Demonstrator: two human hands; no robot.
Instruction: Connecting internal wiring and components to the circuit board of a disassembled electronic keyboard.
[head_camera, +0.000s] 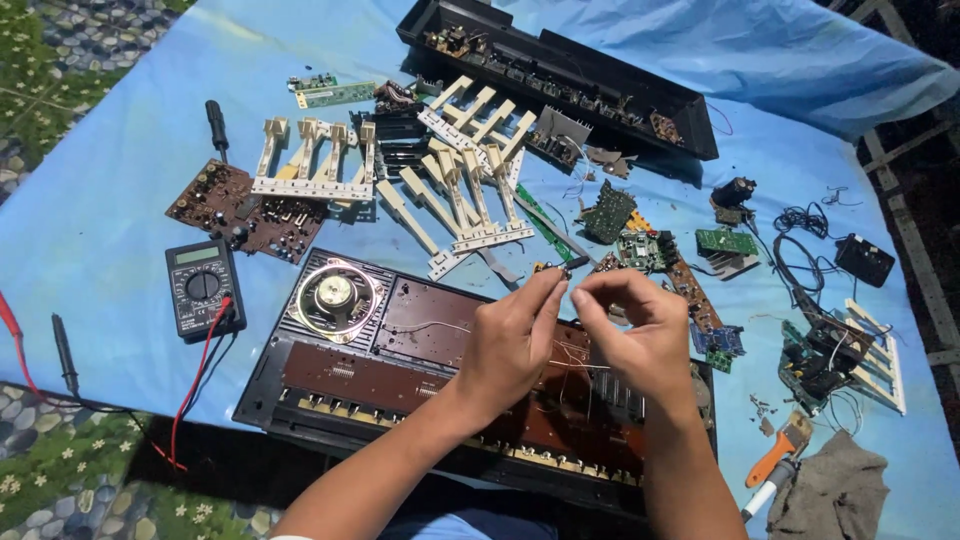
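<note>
A blue cloth (90, 200) covers the floor, full of electronic parts. One multimeter (203, 286), one round speaker (335, 294) and two open black keyboard cases (400, 370) lie there. Both hands hover above the near case. The left hand (515, 340) and right hand (640, 335) each pinch thin wires (578, 352), fingers together; the wires are hard to make out.

thin wire (575, 365) | fine, pale, slack | over opened keyboard chassis (400, 350)
</note>
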